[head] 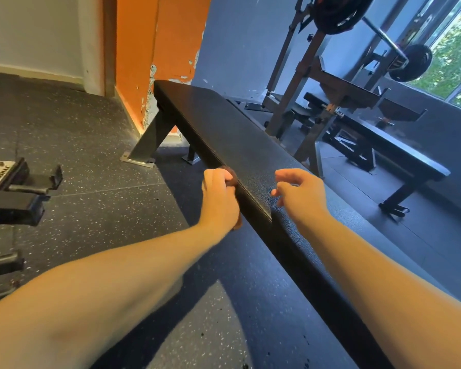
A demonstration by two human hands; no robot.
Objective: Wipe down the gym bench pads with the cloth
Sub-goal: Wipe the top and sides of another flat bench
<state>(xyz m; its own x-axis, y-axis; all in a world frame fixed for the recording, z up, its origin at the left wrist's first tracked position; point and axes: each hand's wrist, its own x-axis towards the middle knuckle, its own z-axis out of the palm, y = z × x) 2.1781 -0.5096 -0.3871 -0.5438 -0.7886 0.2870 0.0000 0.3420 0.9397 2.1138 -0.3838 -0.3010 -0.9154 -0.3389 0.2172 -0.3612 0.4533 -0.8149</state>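
Head view, one item with accessory. Item: bench pad (224,129), long, flat and black with a pebbled cover. It runs diagonally from the near lower right toward the orange wall (160,49) and sits on steel legs (152,139) that stand on the speckled rubber floor (91,145). Handling, judged: firm padding under a taut skin, and heavy enough on its frame to stay put without steadying. The textured face should drag at a cloth rather than let it skate, and the long edge and side face will want a pass of their own. Accessory: cloth (231,173), brownish and small, mostly hidden inside the left hand (218,198); only a bunched lobe shows past the fingers and a scrap below the heel of the hand. Location: against the pad's left long edge, about midway along. Handling, judged: light, soft and compressible, not fragile. It is best held bunched in the palm with a flat face left free to press down, since a wad this tight covers little surface. Left grip: fingers curled close round the cloth. Right hand (301,193): over the pad's top face, just across from the left, fingers loosely curled, grip holding nothing; whether it touches the pad cannot be told. Background: barbell rack (304,89) and second bench (397,145), well apart.
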